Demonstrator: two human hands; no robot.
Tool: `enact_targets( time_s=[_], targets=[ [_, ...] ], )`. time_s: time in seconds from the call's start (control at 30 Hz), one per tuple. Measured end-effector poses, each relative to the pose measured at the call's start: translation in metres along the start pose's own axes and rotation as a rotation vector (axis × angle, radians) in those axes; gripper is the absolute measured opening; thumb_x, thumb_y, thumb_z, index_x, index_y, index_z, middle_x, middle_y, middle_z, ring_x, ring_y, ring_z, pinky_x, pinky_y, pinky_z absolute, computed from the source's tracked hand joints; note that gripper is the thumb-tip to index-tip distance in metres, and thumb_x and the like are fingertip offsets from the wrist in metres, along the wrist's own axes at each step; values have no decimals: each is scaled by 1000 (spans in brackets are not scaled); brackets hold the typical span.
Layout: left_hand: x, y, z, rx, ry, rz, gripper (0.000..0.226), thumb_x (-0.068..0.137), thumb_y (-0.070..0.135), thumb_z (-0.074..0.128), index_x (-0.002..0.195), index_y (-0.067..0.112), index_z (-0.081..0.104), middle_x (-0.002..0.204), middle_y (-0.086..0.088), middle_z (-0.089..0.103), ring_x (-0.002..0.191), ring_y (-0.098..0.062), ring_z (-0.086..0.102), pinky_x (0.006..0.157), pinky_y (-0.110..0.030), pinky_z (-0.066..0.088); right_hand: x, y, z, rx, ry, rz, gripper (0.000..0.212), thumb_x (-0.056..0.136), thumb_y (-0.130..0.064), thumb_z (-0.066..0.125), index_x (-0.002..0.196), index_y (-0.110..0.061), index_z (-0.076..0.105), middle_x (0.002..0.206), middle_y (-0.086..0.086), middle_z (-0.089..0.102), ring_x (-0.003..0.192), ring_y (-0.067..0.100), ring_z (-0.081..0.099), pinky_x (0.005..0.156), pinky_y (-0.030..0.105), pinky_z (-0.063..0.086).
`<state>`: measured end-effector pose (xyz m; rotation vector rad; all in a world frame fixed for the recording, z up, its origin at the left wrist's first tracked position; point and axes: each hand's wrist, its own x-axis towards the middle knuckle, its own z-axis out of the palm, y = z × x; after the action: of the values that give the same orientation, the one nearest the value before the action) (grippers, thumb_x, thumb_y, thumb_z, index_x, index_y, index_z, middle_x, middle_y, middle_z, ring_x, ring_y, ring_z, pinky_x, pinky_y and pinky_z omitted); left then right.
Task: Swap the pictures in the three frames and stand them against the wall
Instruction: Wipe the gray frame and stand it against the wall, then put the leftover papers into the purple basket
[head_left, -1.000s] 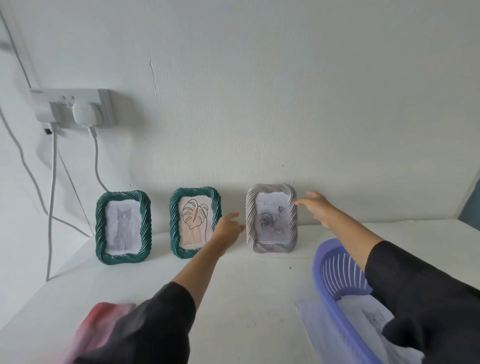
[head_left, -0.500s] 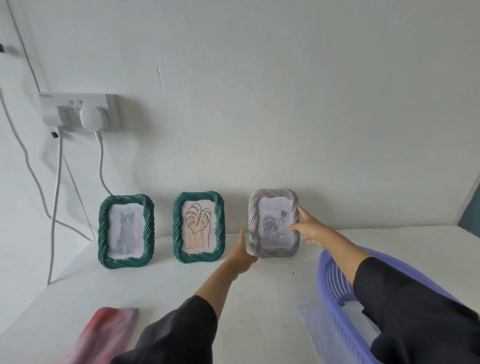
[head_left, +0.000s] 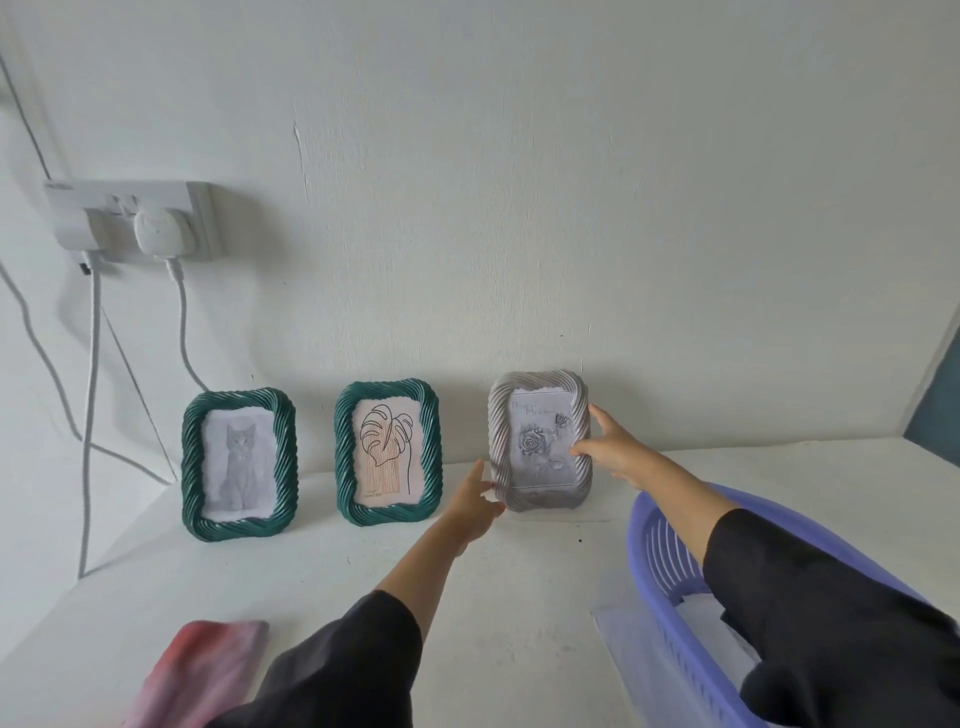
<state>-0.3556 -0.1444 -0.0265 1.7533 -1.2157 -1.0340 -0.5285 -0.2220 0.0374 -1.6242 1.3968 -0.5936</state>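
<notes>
Three small twisted-rim frames stand upright against the white wall. The left green frame (head_left: 239, 462) holds a grey cat picture. The middle green frame (head_left: 388, 453) holds a leaf line drawing. The grey frame (head_left: 539, 439) on the right shows roses. My right hand (head_left: 610, 449) grips the grey frame's right edge, thumb on the front. My left hand (head_left: 474, 501) touches its lower left corner with the fingertips.
A purple plastic basket (head_left: 665, 566) with white paper inside sits at the right front, under my right sleeve. A pink-red cloth (head_left: 202, 670) lies at the front left. A wall socket (head_left: 137, 221) with white cables hangs at the left.
My right hand dropped from the frame's top right corner and closed on its right edge. My left hand slid right to the grey frame's lower left corner.
</notes>
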Motion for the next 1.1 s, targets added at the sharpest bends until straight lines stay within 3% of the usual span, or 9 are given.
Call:
enact_targets(
  time_s=[0.17,0.3,0.47,0.67,0.93,1.1],
  targets=[
    [-14,12,-10,246,169,120,52,93,14,52,142,13,33,143,-11,43,129,-26,44,105,-34,36,-19,-6,-1,-386,117,-128,70,86,-13,49,148,-20,16,144,12,41,128,29,44,99,32,38],
    [-31,28,-21,450,310,258,47,94,18,46,140,13,38,143,-10,44,124,-26,49,102,-36,39,-42,-12,6,-634,145,-285,53,91,-15,43,142,-12,30,145,13,39,129,29,42,103,36,36],
    [-67,42,-23,663,298,340,49,94,23,46,141,15,36,144,-11,42,129,-29,43,108,-41,35,-80,-15,16,-786,158,-367,45,92,-18,42,135,-6,41,144,11,41,127,30,44,101,35,36],
    [-110,40,-10,742,244,382,45,93,25,46,138,16,41,140,-12,45,128,-29,43,106,-40,34,-123,-3,16,-854,116,-323,40,92,-25,45,125,-4,47,134,14,47,121,34,47,97,39,40],
    [-146,29,48,783,170,302,49,91,27,49,138,18,40,141,-11,42,132,-29,38,108,-39,33,-169,27,-12,-857,105,-328,42,93,-24,43,130,-5,46,142,10,42,128,31,41,103,38,35],
    [-163,17,103,735,81,79,44,91,26,47,133,12,46,138,-14,41,130,-31,37,103,-38,35,-192,56,-30,-841,15,-315,40,94,-28,42,126,-6,48,136,11,49,121,32,48,96,38,39]
  ],
)
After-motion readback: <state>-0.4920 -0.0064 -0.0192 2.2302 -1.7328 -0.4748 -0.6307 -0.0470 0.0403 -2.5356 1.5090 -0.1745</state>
